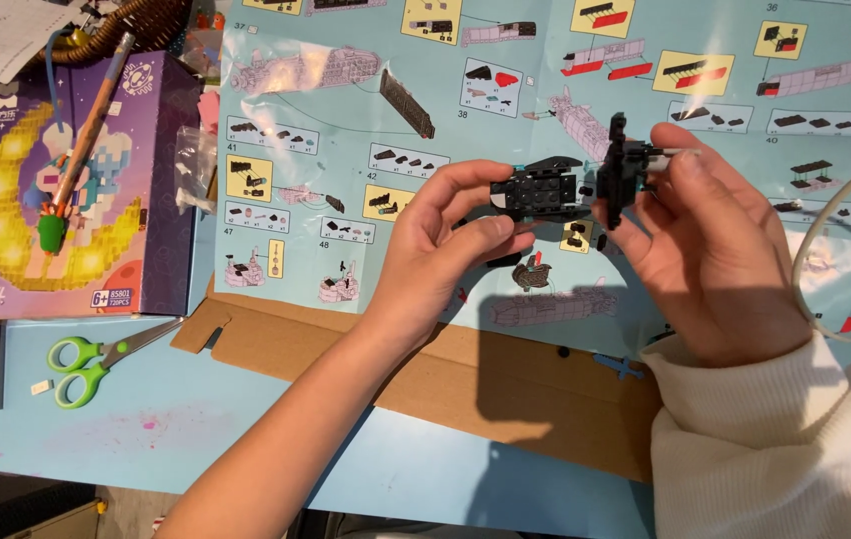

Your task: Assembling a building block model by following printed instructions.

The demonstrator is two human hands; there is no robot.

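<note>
Two hands hold black brick pieces above a blue instruction sheet.

Nearest lies the cardboard [505, 384] on the blue table [146, 419], green scissors [96, 361] to the left. Above it, the left hand [445, 250] pinches a flat black block [540, 190] between thumb and fingers — the right hand [715, 250] grips a second black piece [617, 170], held upright just beside the block. Farther off spreads the sheet [346, 120], with a purple box [66, 190] at far left.

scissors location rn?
Head view, far left: the green-handled scissors lie flat on the light blue table, just below the purple box and left of the brown cardboard sheet, away from both hands.
</note>
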